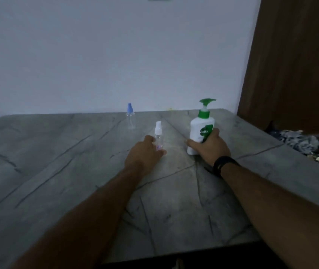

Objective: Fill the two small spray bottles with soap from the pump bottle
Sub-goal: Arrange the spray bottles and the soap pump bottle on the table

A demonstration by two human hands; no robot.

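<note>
Setup step: left hand (145, 152) curls round white-capped sprayer (158, 138), right hand (210, 147) wraps pump bottle (201, 131) at 3 o'clock; uncapping seems next.

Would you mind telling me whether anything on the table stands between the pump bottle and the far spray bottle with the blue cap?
Nothing visible does. Bare table lies between the pump bottle and the blue-capped spray bottle; the white-capped spray bottle stands nearer the person, off that line.

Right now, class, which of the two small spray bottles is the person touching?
The white-capped spray bottle, at the left hand; the blue-capped spray bottle stands untouched farther back.
</note>
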